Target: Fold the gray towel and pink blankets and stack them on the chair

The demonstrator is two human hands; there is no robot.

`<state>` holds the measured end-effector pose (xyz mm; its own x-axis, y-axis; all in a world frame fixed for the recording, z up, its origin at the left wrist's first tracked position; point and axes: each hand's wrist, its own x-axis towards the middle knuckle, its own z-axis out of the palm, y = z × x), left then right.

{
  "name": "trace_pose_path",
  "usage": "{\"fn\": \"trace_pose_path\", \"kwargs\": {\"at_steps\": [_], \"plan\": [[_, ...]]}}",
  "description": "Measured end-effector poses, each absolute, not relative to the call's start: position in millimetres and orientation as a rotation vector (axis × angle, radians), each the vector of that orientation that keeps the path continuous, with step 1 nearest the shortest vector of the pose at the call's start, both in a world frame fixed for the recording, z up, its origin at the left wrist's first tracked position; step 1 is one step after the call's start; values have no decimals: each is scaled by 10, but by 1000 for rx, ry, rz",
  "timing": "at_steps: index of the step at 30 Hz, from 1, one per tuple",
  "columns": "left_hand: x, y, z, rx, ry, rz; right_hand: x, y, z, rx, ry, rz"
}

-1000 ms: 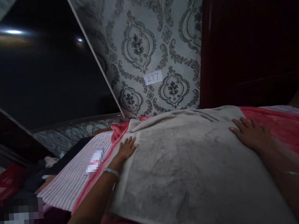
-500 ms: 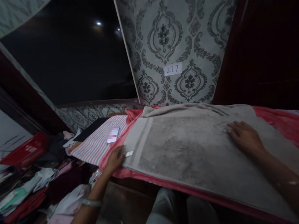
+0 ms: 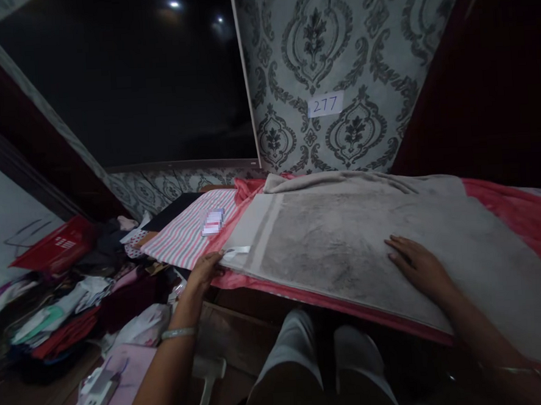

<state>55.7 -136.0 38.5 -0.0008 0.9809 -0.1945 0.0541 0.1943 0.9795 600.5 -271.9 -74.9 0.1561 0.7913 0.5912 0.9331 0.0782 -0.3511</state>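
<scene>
A large grey towel (image 3: 328,248) lies spread flat, with a paler band near its left end and a loose fold along its far side. My left hand (image 3: 205,272) is closed at the towel's near left corner, its fingertips beside a white label (image 3: 237,250). What lies under those fingers is partly hidden. Resting on the towel's right half is my right hand (image 3: 419,270), palm down, with fingers stretched out. Beneath the towel, a pink-red cloth (image 3: 518,212) shows at the right and along the near edge.
Left of the towel are a striped cloth (image 3: 185,232) and a small blurred card (image 3: 213,222). Heaped clothes (image 3: 88,293), a red basket (image 3: 53,243) and a power strip (image 3: 88,403) are at lower left. A dark screen (image 3: 130,83) stands behind.
My right hand has slid left and toward me across the towel. My left hand stays at the corner, where more of the label shows. The view has tilted down.
</scene>
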Motion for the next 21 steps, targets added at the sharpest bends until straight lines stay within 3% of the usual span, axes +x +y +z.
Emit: {"fn": "trace_pose_path", "kwargs": {"at_steps": [11, 21], "plan": [[871, -1471, 225, 748, 1173, 1368, 5992, -2737, -710, -1721, -1646, -218], [1152, -1480, 435, 391, 1088, 1364, 5983, -2696, -718, -1708, -1627, -201]]}}
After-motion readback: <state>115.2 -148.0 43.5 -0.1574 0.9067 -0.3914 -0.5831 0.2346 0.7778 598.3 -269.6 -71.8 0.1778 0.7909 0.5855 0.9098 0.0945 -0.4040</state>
